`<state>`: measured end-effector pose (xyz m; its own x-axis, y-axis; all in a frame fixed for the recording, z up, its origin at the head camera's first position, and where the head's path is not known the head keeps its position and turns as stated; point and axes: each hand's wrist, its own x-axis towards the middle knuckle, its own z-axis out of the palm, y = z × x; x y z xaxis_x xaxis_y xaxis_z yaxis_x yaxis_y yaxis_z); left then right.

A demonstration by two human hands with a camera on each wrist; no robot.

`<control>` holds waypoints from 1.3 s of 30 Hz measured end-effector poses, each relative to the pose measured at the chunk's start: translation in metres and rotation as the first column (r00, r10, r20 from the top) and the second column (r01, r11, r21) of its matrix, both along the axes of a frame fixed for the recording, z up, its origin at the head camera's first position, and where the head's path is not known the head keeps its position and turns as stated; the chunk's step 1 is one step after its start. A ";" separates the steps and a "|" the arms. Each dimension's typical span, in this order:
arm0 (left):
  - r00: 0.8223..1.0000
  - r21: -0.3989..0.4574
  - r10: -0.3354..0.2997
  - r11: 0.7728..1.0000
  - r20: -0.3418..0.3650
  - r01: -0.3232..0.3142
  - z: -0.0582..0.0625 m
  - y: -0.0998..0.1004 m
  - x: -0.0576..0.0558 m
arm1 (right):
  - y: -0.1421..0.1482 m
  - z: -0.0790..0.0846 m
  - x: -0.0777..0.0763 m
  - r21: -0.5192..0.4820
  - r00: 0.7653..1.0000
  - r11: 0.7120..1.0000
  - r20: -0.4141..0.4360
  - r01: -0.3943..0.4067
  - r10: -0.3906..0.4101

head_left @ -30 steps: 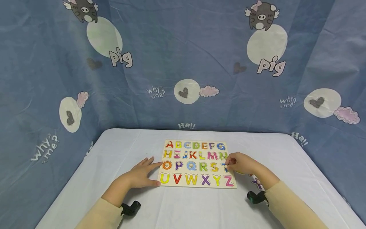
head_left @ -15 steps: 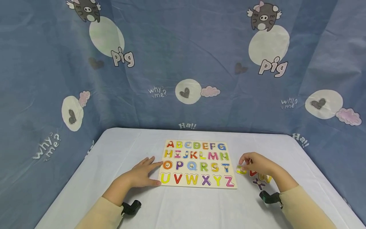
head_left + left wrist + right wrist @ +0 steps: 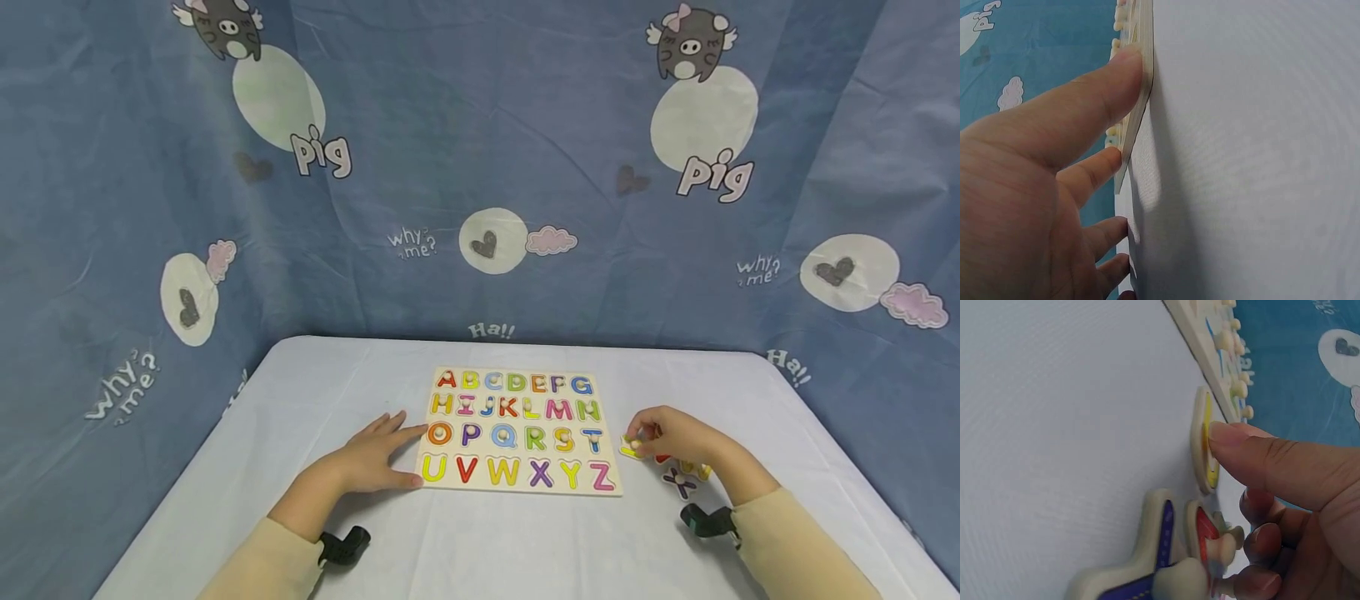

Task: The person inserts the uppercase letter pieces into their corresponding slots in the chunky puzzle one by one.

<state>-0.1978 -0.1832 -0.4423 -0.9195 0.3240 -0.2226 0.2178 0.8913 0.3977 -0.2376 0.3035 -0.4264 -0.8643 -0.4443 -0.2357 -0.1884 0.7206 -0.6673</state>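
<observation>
A wooden alphabet puzzle board (image 3: 517, 490) lies on the white table, its upper three rows holding knobbed letters and its bottom row showing bare coloured recesses. My left hand (image 3: 370, 460) is spread at its left edge; in the left wrist view the thumb (image 3: 1094, 103) and index finger touch the board's side. To the right of the board, my right hand (image 3: 675, 435) pinches a yellow letter piece (image 3: 1205, 447) by its knob, largely covered by the thumb. The piece appears slightly tilted, close to the tabletop. A purple X piece (image 3: 679, 482) lies near that hand.
A red letter piece (image 3: 1205, 525) and yellow pieces (image 3: 702, 471) lie partly hidden under the right hand. The white tabletop (image 3: 510, 550) runs back to a blue printed cloth (image 3: 405, 292). Each wrist wears a dark camera mount (image 3: 345, 546).
My right hand has left the T piece in the board, moved right to the loose pieces, and now pinches the yellow letter. The left hand has stayed at the board's edge.
</observation>
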 end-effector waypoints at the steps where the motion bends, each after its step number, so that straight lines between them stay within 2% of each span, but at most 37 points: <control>1: 1.000 -0.002 -0.002 1.000 -0.004 0.002 0.000 0.000 0.000 | 0.000 0.000 0.000 -0.003 1.000 1.000 0.002 0.000 0.000; 8: 1.000 0.000 -0.004 1.000 -0.008 0.004 0.000 0.000 0.001 | -0.003 -0.002 0.001 -0.004 1.000 1.000 0.014 0.020 -0.020; 21: 1.000 -0.009 -0.001 1.000 -0.010 0.001 0.002 0.001 0.001 | 0.003 -0.006 -0.005 0.012 0.999 1.000 0.025 -0.028 0.028; 30: 1.000 -0.014 0.003 1.000 -0.006 -0.003 0.005 0.002 0.002 | 0.005 0.009 -0.002 -0.021 0.999 0.999 -0.010 -0.041 0.041; 35: 1.000 -0.010 0.004 1.000 -0.014 -0.005 0.004 0.003 0.002 | -0.009 0.019 0.003 -0.061 0.998 0.997 -0.044 -0.055 0.052; 39: 1.000 -0.010 0.003 1.000 -0.017 -0.003 0.003 0.003 0.002 | -0.029 0.020 0.007 -0.090 0.993 0.993 -0.106 -0.070 0.060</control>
